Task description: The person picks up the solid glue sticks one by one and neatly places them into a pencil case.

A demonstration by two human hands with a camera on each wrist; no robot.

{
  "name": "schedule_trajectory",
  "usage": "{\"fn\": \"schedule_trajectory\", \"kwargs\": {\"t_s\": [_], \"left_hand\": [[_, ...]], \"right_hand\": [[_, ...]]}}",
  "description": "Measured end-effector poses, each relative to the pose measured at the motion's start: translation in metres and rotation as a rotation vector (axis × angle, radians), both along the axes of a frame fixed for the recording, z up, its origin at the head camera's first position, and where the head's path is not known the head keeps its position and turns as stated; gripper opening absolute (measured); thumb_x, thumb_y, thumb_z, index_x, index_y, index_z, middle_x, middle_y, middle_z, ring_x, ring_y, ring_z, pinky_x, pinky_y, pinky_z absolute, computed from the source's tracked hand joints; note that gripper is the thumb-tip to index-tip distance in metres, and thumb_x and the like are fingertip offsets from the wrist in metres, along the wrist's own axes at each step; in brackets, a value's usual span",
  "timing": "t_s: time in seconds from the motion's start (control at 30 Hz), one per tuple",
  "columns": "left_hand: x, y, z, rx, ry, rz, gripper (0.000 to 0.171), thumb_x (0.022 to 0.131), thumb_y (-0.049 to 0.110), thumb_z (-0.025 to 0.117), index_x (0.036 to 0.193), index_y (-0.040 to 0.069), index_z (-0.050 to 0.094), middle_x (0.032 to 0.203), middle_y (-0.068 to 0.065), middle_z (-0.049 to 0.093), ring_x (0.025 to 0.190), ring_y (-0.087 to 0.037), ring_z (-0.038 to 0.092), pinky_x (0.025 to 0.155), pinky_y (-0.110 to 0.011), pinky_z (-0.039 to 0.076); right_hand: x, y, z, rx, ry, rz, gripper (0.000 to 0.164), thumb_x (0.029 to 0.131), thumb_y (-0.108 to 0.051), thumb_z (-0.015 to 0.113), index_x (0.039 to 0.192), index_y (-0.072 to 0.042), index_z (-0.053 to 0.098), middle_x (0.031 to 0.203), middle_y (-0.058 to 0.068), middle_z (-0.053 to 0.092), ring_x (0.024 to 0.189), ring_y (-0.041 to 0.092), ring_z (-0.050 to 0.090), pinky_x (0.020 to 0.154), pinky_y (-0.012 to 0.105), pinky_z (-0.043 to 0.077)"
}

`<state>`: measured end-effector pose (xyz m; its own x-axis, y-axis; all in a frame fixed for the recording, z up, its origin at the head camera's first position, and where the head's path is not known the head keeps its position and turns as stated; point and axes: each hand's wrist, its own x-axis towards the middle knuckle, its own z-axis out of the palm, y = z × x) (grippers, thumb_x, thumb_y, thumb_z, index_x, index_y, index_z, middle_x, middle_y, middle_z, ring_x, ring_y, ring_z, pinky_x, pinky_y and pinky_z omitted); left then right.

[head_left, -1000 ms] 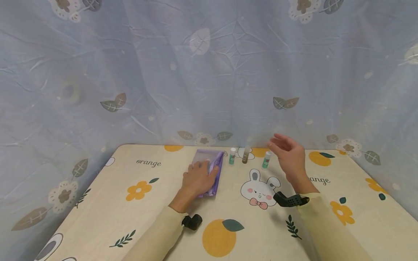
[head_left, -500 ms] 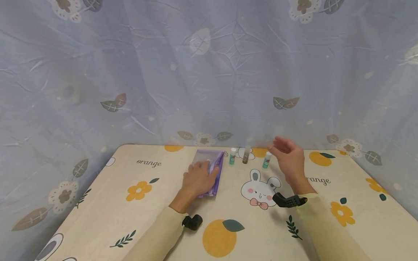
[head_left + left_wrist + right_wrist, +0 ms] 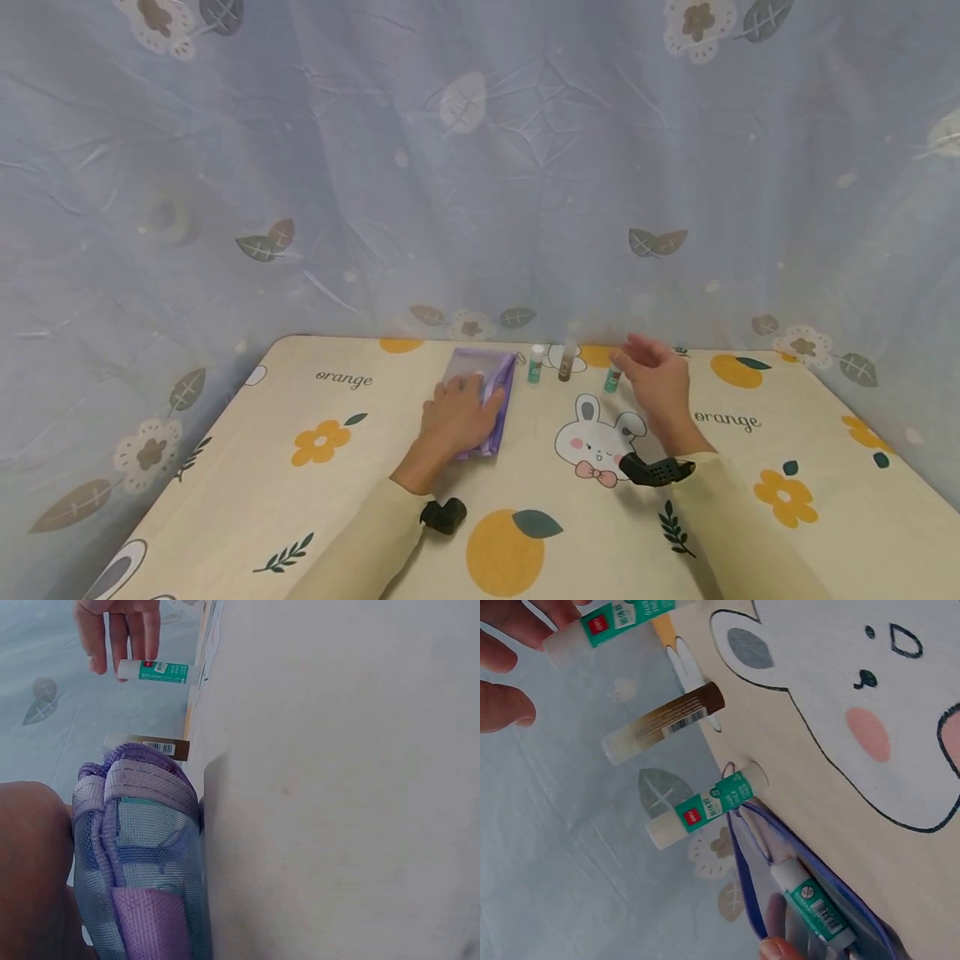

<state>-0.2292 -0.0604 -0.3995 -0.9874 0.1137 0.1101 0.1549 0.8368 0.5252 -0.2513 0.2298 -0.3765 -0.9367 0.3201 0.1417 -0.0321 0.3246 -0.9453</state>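
Left grip (image 3: 459,417) holds pouch (image 3: 482,360); only right wrist shows glue stick (image 3: 814,907) inside.

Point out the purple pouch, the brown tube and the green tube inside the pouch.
Purple pouch (image 3: 152,866): left wrist view, on its mesh wall.
Brown tube (image 3: 666,722): right wrist view, middle of its body.
Green tube inside the pouch (image 3: 814,904): right wrist view, on its label.
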Motion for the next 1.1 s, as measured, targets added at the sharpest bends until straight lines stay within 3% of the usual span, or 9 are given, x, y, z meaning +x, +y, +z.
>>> {"fn": "schedule_trajectory", "kwargs": {"t_s": [0.37,0.53,0.8,1.1], "left_hand": [[0.003,0.002,0.001,0.006,-0.002,0.003,0.066,0.109,0.051,0.046,0.158,0.006,0.048,0.160,-0.026,0.047,0.150,-0.053,0.040,0.116,-0.073,0.035],[0.002,0.002,-0.001,0.006,0.000,0.004,0.066,0.109,0.051,0.046,0.158,0.006,0.049,0.160,-0.026,0.048,0.150,-0.052,0.040,0.116,-0.074,0.035],[0.000,0.001,-0.002,-0.011,0.000,0.003,0.067,0.109,0.052,0.045,0.158,0.006,0.048,0.160,-0.026,0.048,0.150,-0.053,0.040,0.115,-0.074,0.036],[0.000,0.000,0.000,-0.014,-0.006,0.003,0.067,0.109,0.053,0.044,0.158,0.006,0.047,0.161,-0.026,0.047,0.150,-0.053,0.040,0.115,-0.074,0.036]], "right_hand": [[-0.003,-0.006,-0.014,-0.029,-0.093,-0.069,0.053,0.105,-0.027,0.067,0.155,-0.012,0.055,0.157,0.017,0.055,0.145,0.034,0.052,0.121,0.049,0.046],[-0.004,-0.008,-0.019,-0.036,-0.117,-0.081,0.051,0.106,-0.029,0.066,0.153,-0.012,0.057,0.153,0.016,0.057,0.138,0.033,0.057,0.117,0.047,0.049],[-0.008,-0.008,-0.026,-0.087,-0.150,-0.074,0.049,0.107,-0.026,0.063,0.153,-0.010,0.056,0.154,0.016,0.057,0.137,0.032,0.059,0.118,0.045,0.049],[-0.012,-0.009,-0.031,-0.068,-0.151,-0.098,0.049,0.106,-0.025,0.065,0.151,-0.007,0.058,0.152,0.019,0.058,0.137,0.035,0.061,0.117,0.047,0.050]]}}
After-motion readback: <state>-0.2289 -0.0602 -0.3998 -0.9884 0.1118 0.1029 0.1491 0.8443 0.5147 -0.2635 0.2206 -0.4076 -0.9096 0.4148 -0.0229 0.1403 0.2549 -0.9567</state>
